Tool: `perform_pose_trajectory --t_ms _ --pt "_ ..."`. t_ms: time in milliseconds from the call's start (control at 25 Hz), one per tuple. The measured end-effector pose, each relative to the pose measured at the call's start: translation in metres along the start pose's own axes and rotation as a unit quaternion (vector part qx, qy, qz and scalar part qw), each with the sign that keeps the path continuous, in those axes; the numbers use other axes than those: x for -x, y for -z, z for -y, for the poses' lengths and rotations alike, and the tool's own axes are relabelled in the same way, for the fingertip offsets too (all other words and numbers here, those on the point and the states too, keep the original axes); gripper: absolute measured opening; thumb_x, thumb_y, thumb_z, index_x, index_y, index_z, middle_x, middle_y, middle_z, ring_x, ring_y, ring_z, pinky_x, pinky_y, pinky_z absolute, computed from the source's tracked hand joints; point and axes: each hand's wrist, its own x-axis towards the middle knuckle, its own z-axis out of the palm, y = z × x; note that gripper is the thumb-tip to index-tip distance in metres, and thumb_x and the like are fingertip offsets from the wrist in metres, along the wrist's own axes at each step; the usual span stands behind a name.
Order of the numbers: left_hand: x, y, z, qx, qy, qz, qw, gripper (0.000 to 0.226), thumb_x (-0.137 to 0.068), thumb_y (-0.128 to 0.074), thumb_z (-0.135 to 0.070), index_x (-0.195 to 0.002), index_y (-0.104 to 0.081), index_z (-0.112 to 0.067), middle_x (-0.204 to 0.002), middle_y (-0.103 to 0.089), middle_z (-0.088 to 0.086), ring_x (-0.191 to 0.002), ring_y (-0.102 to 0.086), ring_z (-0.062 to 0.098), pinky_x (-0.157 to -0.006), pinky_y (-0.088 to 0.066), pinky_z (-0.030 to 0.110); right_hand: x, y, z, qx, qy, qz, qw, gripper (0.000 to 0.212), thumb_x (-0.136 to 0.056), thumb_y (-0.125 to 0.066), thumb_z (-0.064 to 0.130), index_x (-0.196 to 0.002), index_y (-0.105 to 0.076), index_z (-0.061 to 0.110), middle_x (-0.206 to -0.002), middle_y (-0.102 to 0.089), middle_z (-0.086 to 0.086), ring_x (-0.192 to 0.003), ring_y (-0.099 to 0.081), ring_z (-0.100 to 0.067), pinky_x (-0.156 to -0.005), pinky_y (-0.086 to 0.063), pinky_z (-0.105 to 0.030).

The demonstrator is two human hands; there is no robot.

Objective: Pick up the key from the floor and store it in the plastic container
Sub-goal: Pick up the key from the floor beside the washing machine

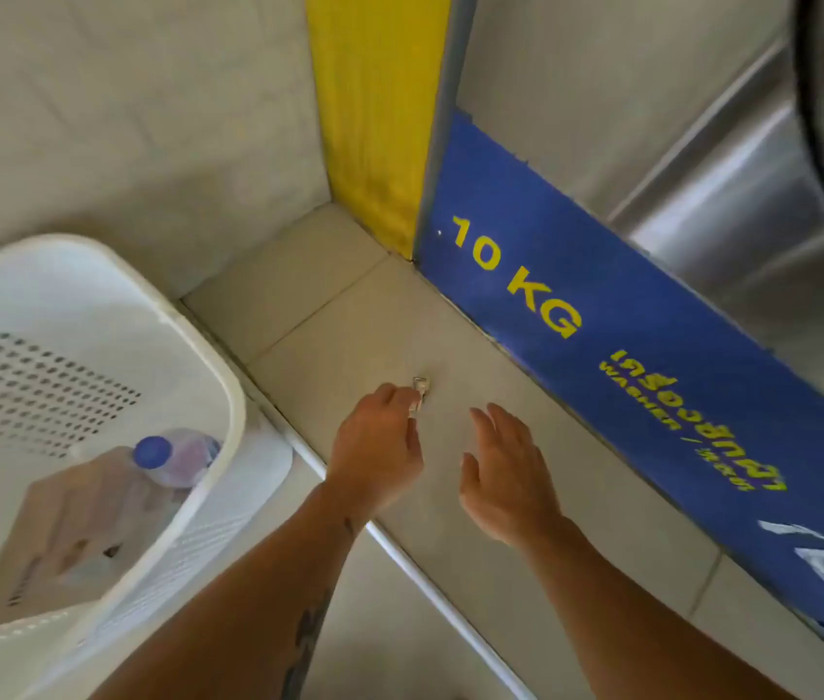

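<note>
A small silver key [419,391] is on the beige floor tiles, just off the washer's base. My left hand [379,449] reaches down to it, fingers curled and fingertips pinched on the key's lower end; I cannot tell whether the key is off the floor. My right hand [503,472] hovers beside it to the right, palm down, fingers apart and holding nothing. The white plastic container [198,346], a perforated basket, stands on the floor to the left of my left forearm.
The basket holds a bottle with a blue cap [167,454] and a cardboard box [66,538]. A washing machine with a blue "10 KG" panel [627,376] stands at the right. A yellow strip [379,118] runs up the wall corner behind.
</note>
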Motion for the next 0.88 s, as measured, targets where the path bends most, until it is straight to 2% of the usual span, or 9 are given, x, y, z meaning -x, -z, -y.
perform_pose_trajectory --t_ms 80,160,240,400,560,680,800,880 --pt "-0.011 -0.024 0.011 -0.041 -0.036 -0.011 0.998 0.047 -0.085 -0.053 -0.018 -0.132 -0.052 -0.021 -0.129 -0.054 0.001 -0.109 -0.054 0.025 -0.087 -0.049 0.038 -0.012 -0.024 -0.007 0.019 -0.005 -0.021 1.000 0.063 -0.093 -0.045 0.029 -0.151 -0.021 0.018 -0.160 -0.016 -0.006 -0.145 -0.013 -0.025 -0.116 -0.020 -0.040" --pt "-0.019 -0.042 0.021 -0.082 -0.049 0.009 0.995 0.059 -0.086 -0.056 -0.025 -0.142 -0.040 -0.024 -0.148 -0.039 0.002 -0.128 -0.041 0.026 -0.101 -0.042 0.041 -0.016 -0.043 -0.010 0.039 -0.005 -0.048 0.998 0.066 -0.090 -0.047 0.028 -0.151 -0.023 0.019 -0.160 -0.018 -0.006 -0.144 -0.015 -0.027 -0.116 -0.019 -0.042" --pt "-0.024 -0.056 0.027 -0.141 -0.058 0.015 0.988 0.064 -0.085 -0.057 -0.031 -0.144 -0.034 -0.027 -0.154 -0.030 0.002 -0.134 -0.032 0.027 -0.105 -0.035 0.042 -0.014 -0.059 -0.011 0.043 -0.006 -0.086 0.995 0.067 -0.086 -0.049 0.028 -0.149 -0.029 0.018 -0.158 -0.024 -0.007 -0.143 -0.021 -0.029 -0.115 -0.021 -0.045" --pt "-0.036 -0.058 0.030 -0.207 -0.074 0.013 0.975 0.054 -0.077 -0.059 -0.020 -0.130 -0.047 -0.025 -0.135 -0.042 0.003 -0.112 -0.040 0.027 -0.088 -0.042 0.035 -0.017 -0.067 -0.015 0.051 -0.004 -0.123 0.991 0.068 -0.081 -0.050 0.031 -0.145 -0.034 0.016 -0.154 -0.030 -0.010 -0.139 -0.026 -0.032 -0.113 -0.025 -0.048" --pt "-0.039 -0.050 0.031 -0.228 -0.073 0.070 0.968 0.039 -0.083 -0.058 -0.016 -0.120 -0.043 -0.017 -0.124 -0.036 0.011 -0.094 -0.047 0.028 -0.065 -0.039 0.034 -0.018 -0.066 -0.015 0.059 -0.008 -0.117 0.991 0.069 -0.081 -0.048 0.034 -0.146 -0.030 0.018 -0.155 -0.028 -0.009 -0.140 -0.024 -0.031 -0.115 -0.023 -0.046" --pt "-0.038 -0.040 0.025 -0.209 0.002 0.106 0.972 0.036 -0.084 -0.059 -0.011 -0.115 -0.042 -0.014 -0.120 -0.031 0.013 -0.076 -0.044 0.026 -0.061 -0.038 0.036 -0.018 -0.056 -0.012 0.057 -0.017 -0.066 0.996 0.072 -0.082 -0.048 0.034 -0.149 -0.024 0.019 -0.158 -0.020 -0.007 -0.143 -0.017 -0.029 -0.116 -0.019 -0.043" --pt "-0.028 -0.025 0.015 -0.160 0.093 0.144 0.972 0.036 -0.082 -0.060 -0.008 -0.112 -0.043 -0.015 -0.119 -0.031 0.013 -0.069 -0.046 0.023 -0.056 -0.039 0.033 -0.019 -0.038 -0.009 0.027 -0.021 0.013 0.999 0.075 -0.087 -0.048 0.034 -0.152 -0.012 0.021 -0.162 -0.005 -0.002 -0.147 -0.005 -0.024 -0.118 -0.019 -0.040" --pt "-0.015 -0.009 0.003 -0.097 0.104 0.155 0.978 0.030 -0.082 -0.055 -0.008 -0.108 -0.043 -0.018 -0.115 -0.033 0.011 -0.067 -0.047 0.020 -0.050 -0.037 0.028 -0.012 -0.017 -0.004 0.012 -0.019 0.054 0.998 0.072 -0.091 -0.047 0.032 -0.152 -0.012 0.020 -0.163 -0.004 0.000 -0.147 -0.004 -0.021 -0.115 -0.023 -0.038"
